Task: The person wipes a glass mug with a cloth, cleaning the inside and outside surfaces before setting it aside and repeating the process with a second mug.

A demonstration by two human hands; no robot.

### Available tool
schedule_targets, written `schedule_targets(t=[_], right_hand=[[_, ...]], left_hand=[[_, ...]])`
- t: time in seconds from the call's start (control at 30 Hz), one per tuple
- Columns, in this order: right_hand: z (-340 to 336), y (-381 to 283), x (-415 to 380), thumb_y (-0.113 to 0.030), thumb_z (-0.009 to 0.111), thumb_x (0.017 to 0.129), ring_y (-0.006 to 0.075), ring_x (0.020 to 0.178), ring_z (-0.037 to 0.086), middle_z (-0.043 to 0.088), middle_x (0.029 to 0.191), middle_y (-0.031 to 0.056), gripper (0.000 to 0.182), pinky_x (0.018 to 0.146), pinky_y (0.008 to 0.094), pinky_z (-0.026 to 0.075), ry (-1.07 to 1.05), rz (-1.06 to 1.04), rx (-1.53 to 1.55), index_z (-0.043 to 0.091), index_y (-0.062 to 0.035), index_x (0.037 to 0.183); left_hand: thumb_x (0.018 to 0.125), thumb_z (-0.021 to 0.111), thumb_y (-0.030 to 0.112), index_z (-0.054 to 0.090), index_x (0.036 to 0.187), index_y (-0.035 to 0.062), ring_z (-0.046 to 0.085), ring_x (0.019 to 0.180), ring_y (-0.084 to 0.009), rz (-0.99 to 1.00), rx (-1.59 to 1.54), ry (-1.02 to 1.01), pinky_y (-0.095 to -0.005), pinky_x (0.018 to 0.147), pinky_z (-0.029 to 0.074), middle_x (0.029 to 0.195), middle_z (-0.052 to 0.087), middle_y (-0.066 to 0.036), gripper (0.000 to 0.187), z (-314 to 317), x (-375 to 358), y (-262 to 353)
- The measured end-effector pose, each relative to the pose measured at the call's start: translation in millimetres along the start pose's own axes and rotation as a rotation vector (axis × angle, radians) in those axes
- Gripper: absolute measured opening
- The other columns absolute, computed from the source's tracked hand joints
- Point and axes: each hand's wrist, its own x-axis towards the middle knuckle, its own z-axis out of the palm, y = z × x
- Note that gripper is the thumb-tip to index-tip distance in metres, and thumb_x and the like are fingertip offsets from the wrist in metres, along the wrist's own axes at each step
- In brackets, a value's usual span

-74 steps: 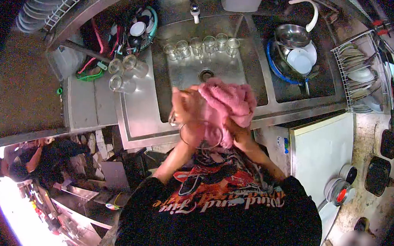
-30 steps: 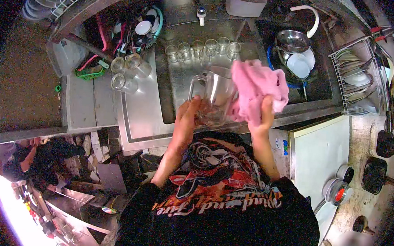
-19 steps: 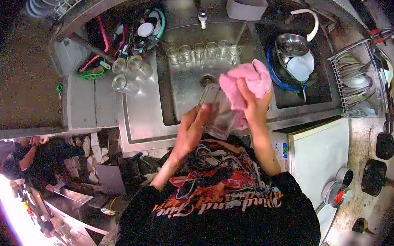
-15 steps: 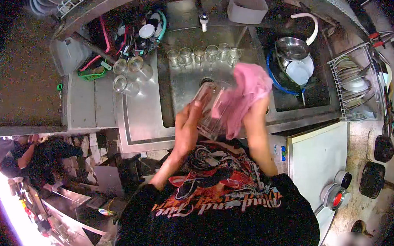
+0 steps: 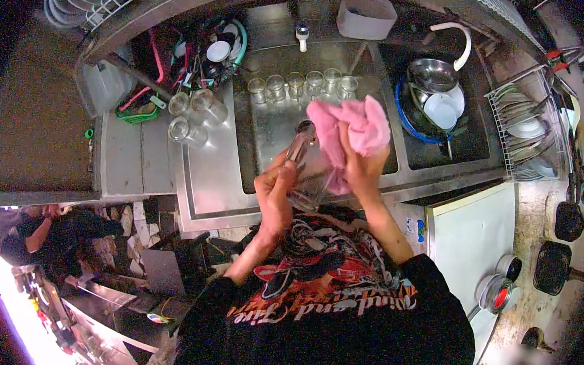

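Observation:
My left hand (image 5: 277, 189) is closed around a clear drinking glass (image 5: 310, 189), tilted over the front edge of the sink. A bunched pink cloth (image 5: 359, 123) is gripped in my right hand (image 5: 365, 170), just right of the glass, and its lower end overlaps the glass in this view. Beyond my hands, a row of upturned-looking clear glasses (image 5: 295, 86) stands in the steel sink basin (image 5: 258, 130). To the left, three more clear glasses (image 5: 208, 105) stand grouped on the steel drainboard (image 5: 206, 170).
A faucet (image 5: 302, 37) and a whitish plastic tub (image 5: 366, 18) are behind the basin. The right basin holds a blue-rimmed tub (image 5: 409, 125) with bowls and a metal pan. A plate rack (image 5: 526, 126) stands farther right. A person (image 5: 41, 231) is at lower left.
My right hand has drawn the pink cloth up and slightly left, bunching it higher beside the glass. My left hand keeps the glass in nearly the same place.

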Motion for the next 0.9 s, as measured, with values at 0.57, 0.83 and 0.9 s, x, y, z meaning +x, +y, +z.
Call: schedule_targets(t=[0.57, 0.83, 0.9], right_hand=[[-49, -30, 11, -0.009, 0.07, 0.071, 0.018, 0.111, 0.044, 0.044, 0.122, 0.0101, 0.072, 0.09, 0.0315, 0.037, -0.672, 0.521, 0.406, 0.03, -0.0026, 0.131], [-47, -23, -5, -0.004, 0.077, 0.062, 0.0147, 0.099, 0.045, 0.042, 0.116, 0.0071, 0.084, 0.081, 0.0302, 0.041, -0.682, 0.546, 0.482, 0.03, -0.0085, 0.131], [-44, -22, -12, -0.004, 0.077, 0.061, 0.0153, 0.1, 0.045, 0.041, 0.119, 0.0063, 0.084, 0.084, 0.03, 0.04, -0.637, 0.454, 0.481, 0.031, -0.0075, 0.131]], left_hand=[[0.08, 0.061, 0.014, 0.067, 0.083, -0.0046, 0.058, 0.08, -0.0143, -0.094, 0.02, -0.105, -0.0262, 0.075, 0.044, 0.089, 0.064, -0.01, 0.02, -8, 7, 38], [0.076, 0.065, 0.009, 0.067, 0.077, -0.0042, 0.056, 0.074, -0.0136, -0.113, 0.073, -0.12, -0.025, 0.066, 0.041, 0.082, 0.064, -0.011, 0.014, -11, 13, 46], [0.075, 0.065, 0.01, 0.067, 0.072, -0.0043, 0.056, 0.073, -0.0146, -0.067, 0.069, -0.177, -0.025, 0.066, 0.041, 0.08, 0.063, -0.012, 0.015, -16, 15, 53]])
